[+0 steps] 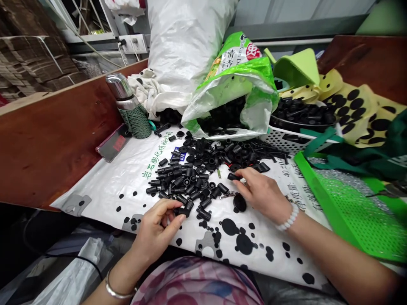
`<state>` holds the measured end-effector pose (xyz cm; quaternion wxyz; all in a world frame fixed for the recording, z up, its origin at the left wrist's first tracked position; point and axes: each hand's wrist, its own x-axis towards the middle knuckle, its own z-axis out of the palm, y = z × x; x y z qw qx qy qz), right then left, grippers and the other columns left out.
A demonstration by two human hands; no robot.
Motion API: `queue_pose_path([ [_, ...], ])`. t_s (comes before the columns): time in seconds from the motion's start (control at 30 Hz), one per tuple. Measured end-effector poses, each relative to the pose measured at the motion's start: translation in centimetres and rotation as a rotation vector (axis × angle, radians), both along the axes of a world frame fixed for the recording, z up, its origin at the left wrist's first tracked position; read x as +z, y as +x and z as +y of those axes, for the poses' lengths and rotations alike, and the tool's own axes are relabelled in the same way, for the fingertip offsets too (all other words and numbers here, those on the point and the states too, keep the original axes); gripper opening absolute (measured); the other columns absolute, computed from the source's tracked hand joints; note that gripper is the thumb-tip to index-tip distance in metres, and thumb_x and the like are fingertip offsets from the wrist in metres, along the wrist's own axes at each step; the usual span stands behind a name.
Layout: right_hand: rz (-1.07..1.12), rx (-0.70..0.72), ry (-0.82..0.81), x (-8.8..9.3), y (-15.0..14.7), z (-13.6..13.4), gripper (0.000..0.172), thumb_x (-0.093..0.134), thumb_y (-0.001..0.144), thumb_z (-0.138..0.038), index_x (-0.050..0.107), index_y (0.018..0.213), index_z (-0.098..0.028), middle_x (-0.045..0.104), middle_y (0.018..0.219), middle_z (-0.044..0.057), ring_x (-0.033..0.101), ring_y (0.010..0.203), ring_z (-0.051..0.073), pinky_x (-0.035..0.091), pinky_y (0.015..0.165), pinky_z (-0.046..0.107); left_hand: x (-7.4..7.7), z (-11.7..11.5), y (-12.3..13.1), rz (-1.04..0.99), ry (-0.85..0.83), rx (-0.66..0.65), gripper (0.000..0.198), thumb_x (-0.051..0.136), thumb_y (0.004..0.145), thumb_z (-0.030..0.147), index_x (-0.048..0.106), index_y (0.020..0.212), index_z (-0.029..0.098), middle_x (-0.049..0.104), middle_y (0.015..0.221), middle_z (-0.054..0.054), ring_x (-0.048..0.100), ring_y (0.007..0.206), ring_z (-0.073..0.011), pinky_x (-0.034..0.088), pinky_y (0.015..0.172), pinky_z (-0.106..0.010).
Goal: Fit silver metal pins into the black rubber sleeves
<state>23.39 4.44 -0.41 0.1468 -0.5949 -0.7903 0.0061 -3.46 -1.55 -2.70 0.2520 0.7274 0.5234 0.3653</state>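
My left hand (pixel 159 228) is closed at the front edge of a heap of small black plastic parts (pixel 187 176). Between its thumb and fingers is an elbow-shaped black plastic piece (pixel 188 206). My right hand (pixel 260 192), wearing a bead bracelet, pinches a short black cylindrical piece (pixel 233 176) on the heap's right side. A round black disc (pixel 239 203) lies just below the right fingers. Near them are a small greenish metal strip (pixel 219 173) and some thin metal bits (pixel 226 195).
Flat black discs (pixel 244 244) and dots are scattered along the white sheet (pixel 104 186). Behind stand a thermos (pixel 135 116), a phone (pixel 113 143) and a green-white bag (pixel 235 84) of black parts. Rightward are a white basket (pixel 282 142) and a green tray (pixel 346 216).
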Motion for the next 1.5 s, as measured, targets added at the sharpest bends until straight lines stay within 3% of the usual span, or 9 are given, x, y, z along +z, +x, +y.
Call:
queue_pose_path([
  [0.2, 0.330, 0.030, 0.145, -0.3, 1.7, -4.6, 0.030, 0.045, 0.087, -0.026, 0.051, 0.114, -0.016, 0.055, 0.087, 0.007, 0.053, 0.059, 0.014, 0.045, 0.059, 0.029, 1.3, 1.0, 4.3, 0.106, 0.302, -0.200, 0.019, 0.058, 0.079, 0.019, 0.055, 0.098, 0.017, 0.062, 0.089, -0.007, 0.056, 0.083, -0.0176, 0.047, 0.075, -0.033],
  [0.37, 0.499, -0.056, 0.140, -0.8, 2.7, -8.3, 0.030, 0.048, 0.086, -0.023, 0.051, 0.115, -0.018, 0.052, 0.087, 0.006, 0.053, 0.064, 0.014, 0.046, 0.061, 0.029, 0.9, 2.9, 8.3, 0.324, 0.428, -0.372, 0.015, 0.052, 0.081, 0.020, 0.058, 0.095, 0.017, 0.063, 0.091, -0.007, 0.054, 0.093, -0.0217, 0.036, 0.094, -0.047],
  [0.57, 0.677, -0.094, 0.158, -3.3, 2.5, -11.6, 0.030, 0.050, 0.084, -0.017, 0.050, 0.114, -0.018, 0.050, 0.091, 0.007, 0.052, 0.063, 0.013, 0.045, 0.055, 0.027, 0.7, 3.5, 8.0, 0.502, 0.436, -0.290, 0.019, 0.052, 0.081, 0.026, 0.059, 0.097, 0.017, 0.059, 0.107, -0.012, 0.045, 0.112, -0.0282, 0.026, 0.101, -0.054],
  [0.9, 0.860, -0.109, 0.262, -4.9, 2.2, -12.3, 0.037, 0.049, 0.082, -0.011, 0.049, 0.118, -0.020, 0.049, 0.101, 0.011, 0.055, 0.078, 0.017, 0.050, 0.062, 0.030, 3.1, 7.1, 7.3, 0.472, 0.466, -0.220, 0.015, 0.052, 0.081, 0.025, 0.058, 0.093, 0.020, 0.060, 0.103, -0.008, 0.052, 0.103, -0.0224, 0.030, 0.098, -0.048],
  [1.1, 0.889, -0.073, 0.296, -5.1, 2.1, -12.7, 0.035, 0.048, 0.082, -0.010, 0.047, 0.116, -0.019, 0.054, 0.102, 0.010, 0.057, 0.086, 0.018, 0.050, 0.070, 0.030, 4.9, 12.1, 16.5, 0.565, 0.528, -0.461, 0.015, 0.050, 0.083, 0.027, 0.060, 0.090, 0.018, 0.063, 0.093, -0.005, 0.054, 0.093, -0.0194, 0.028, 0.096, -0.042],
  [1.2, 0.933, -0.091, 0.275, -4.8, 2.0, -12.6, 0.032, 0.049, 0.082, -0.012, 0.049, 0.113, -0.020, 0.056, 0.096, 0.008, 0.058, 0.076, 0.015, 0.050, 0.067, 0.028, 4.5, 14.1, 22.8, 0.742, 0.584, -0.638, 0.016, 0.047, 0.083, 0.021, 0.061, 0.085, 0.015, 0.062, 0.089, -0.008, 0.053, 0.089, -0.0220, 0.034, 0.084, -0.038],
  [1.3, 1.021, -0.122, 0.266, -4.4, 2.0, -12.3, 0.027, 0.049, 0.082, -0.015, 0.052, 0.108, -0.020, 0.057, 0.088, 0.006, 0.056, 0.068, 0.014, 0.049, 0.061, 0.027, 3.4, 15.8, 27.7, 0.766, 0.596, -0.685, 0.020, 0.043, 0.082, 0.010, 0.063, 0.078, 0.011, 0.061, 0.086, -0.013, 0.054, 0.084, -0.0236, 0.035, 0.076, -0.038],
  [1.4, 1.061, -0.126, 0.260, -4.4, 2.0, -12.2, 0.025, 0.050, 0.081, -0.016, 0.053, 0.106, -0.021, 0.057, 0.081, 0.004, 0.055, 0.063, 0.014, 0.048, 0.057, 0.027, 2.6, 17.1, 30.1, 0.752, 0.575, -0.700, 0.021, 0.045, 0.079, 0.008, 0.062, 0.067, 0.009, 0.060, 0.082, -0.015, 0.054, 0.082, -0.0249, 0.035, 0.074, -0.039],
  [1.5, 1.075, -0.126, 0.277, -4.9, 1.9, -12.3, 0.027, 0.051, 0.081, -0.016, 0.052, 0.107, -0.022, 0.058, 0.084, 0.004, 0.056, 0.063, 0.014, 0.047, 0.059, 0.027, 2.9, 17.7, 29.9, 0.696, 0.537, -0.709, 0.018, 0.047, 0.078, 0.010, 0.061, 0.066, 0.010, 0.060, 0.081, -0.014, 0.055, 0.082, -0.0238, 0.037, 0.074, -0.038],
])
